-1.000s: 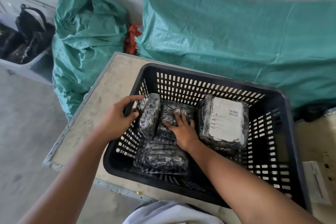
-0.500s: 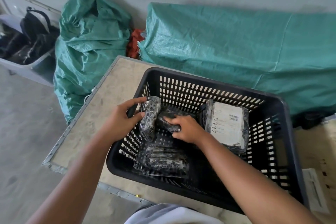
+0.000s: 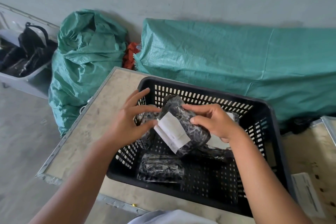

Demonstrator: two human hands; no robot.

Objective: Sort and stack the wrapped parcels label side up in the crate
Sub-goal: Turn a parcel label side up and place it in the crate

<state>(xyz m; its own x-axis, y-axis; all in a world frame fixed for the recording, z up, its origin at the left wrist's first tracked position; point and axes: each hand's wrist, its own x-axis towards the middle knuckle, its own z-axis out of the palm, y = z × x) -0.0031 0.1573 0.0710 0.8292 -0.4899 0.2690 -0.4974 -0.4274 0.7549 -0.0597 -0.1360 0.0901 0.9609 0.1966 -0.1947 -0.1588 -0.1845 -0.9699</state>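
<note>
A black slotted crate stands on a worn table. My right hand grips a dark wrapped parcel and holds it tilted above the crate, its white label facing me. My left hand touches the parcel's left end and label edge with its fingertips, fingers spread. Another dark parcel lies flat at the crate's near left. A third parcel leans on the left wall, mostly hidden by my left hand. Behind my right hand, a labelled parcel is largely hidden.
Two green woven sacks lie against the wall behind the table. A grey bin with black bags stands on the floor at far left. A white paper lies on the table right of the crate.
My right hand has lifted a dark parcel out of the crate and turned its label toward me. My left hand has left the leaning parcel and come up to the lifted one.
</note>
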